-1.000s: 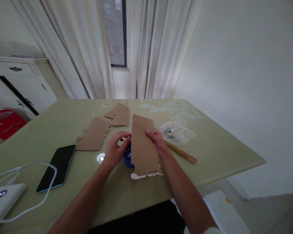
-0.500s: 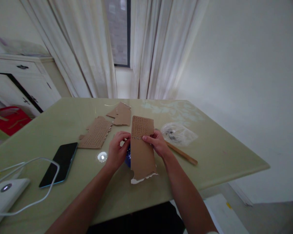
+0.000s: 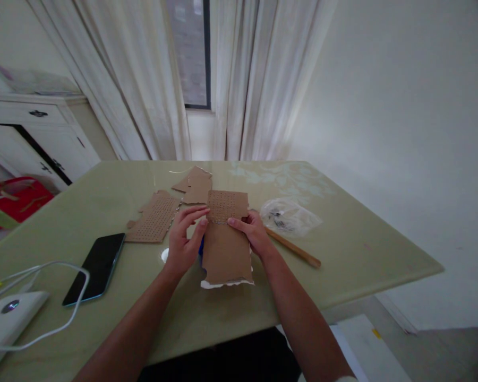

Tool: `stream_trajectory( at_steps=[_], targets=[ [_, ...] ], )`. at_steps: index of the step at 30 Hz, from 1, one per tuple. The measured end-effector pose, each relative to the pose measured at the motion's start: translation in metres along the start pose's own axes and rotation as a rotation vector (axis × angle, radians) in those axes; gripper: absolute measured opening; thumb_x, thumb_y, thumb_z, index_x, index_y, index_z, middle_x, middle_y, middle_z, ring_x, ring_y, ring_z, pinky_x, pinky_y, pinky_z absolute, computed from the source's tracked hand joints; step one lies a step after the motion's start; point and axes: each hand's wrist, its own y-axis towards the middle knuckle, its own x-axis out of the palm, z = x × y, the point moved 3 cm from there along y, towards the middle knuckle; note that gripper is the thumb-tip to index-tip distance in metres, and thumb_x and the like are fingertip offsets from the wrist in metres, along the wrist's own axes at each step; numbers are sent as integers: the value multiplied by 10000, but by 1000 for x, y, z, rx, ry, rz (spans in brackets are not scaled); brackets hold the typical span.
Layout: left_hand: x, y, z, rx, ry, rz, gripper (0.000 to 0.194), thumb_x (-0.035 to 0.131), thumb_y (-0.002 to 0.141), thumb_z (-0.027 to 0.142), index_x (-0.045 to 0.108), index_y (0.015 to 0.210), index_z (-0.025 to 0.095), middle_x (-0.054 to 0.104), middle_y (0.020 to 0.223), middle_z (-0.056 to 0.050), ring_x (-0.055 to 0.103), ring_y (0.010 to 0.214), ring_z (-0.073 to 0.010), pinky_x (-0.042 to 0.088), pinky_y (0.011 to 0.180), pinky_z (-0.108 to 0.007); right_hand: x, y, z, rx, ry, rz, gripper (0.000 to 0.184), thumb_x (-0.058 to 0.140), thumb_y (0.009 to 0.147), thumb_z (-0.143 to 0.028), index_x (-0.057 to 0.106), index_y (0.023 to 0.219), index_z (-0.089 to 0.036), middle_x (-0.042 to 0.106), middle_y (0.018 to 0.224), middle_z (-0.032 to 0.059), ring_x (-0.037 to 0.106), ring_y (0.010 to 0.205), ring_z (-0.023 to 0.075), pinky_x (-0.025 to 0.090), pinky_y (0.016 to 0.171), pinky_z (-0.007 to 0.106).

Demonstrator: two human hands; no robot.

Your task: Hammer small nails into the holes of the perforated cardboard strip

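Note:
A torn brown cardboard strip [image 3: 225, 249] with rows of small holes along its far end stands tilted over the green table [image 3: 342, 254]. My left hand [image 3: 183, 241] grips its left edge, thumb and fingers pinched on it. My right hand [image 3: 253, 233] pinches the right edge at the same height. A blue object [image 3: 201, 246] shows just behind the strip, mostly hidden. Two more cardboard pieces lie beyond: a perforated one [image 3: 153, 218] and a plain one [image 3: 195, 187].
A black phone [image 3: 93, 268] lies at the left, near a white device [image 3: 8, 318] with a white cable [image 3: 43, 270]. A wooden stick [image 3: 292, 248] and a clear plastic bag [image 3: 289, 216] lie right of my hands. Curtains and a white cabinet stand behind.
The cardboard strip has shifted left and turned to face me more squarely. My left hand moved from beside the blue object onto the strip's left edge.

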Motion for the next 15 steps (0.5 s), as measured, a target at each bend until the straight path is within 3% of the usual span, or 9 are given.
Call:
stream_trajectory(
  at_steps=[2,5,9,15],
  targets=[
    [-4,3,3,89,92,-55,176,720,1055,385,844,1128,285,777,1315,-89,695,1236,-273,553,1077,-483,-1,0,0,-9,14,10,460,1052,659,-473,841,958,-195,838,956,66,771,811,245,638,779,356],
    [-8,7,2,126,152,-66,148,777,1019,361,856,1121,289,776,1331,-89,681,1233,-286,556,1073,-500,-3,0,1,-26,20,24,476,1047,678,-464,849,1018,-197,843,998,66,768,811,233,627,786,346],
    [-8,9,-1,177,176,-59,103,770,1026,334,861,1046,288,785,1316,-83,665,1212,-286,586,996,-462,-5,-1,3,-33,-26,15,477,1039,696,-451,846,1047,-193,842,1006,67,752,779,223,604,754,335],
    [-3,7,3,256,249,-113,130,664,1088,252,777,1025,241,818,1196,-79,702,1126,-268,561,1046,-476,-4,-2,4,-24,-61,15,466,1041,677,-459,845,1000,-185,840,964,64,750,749,222,591,711,319]
  ],
)
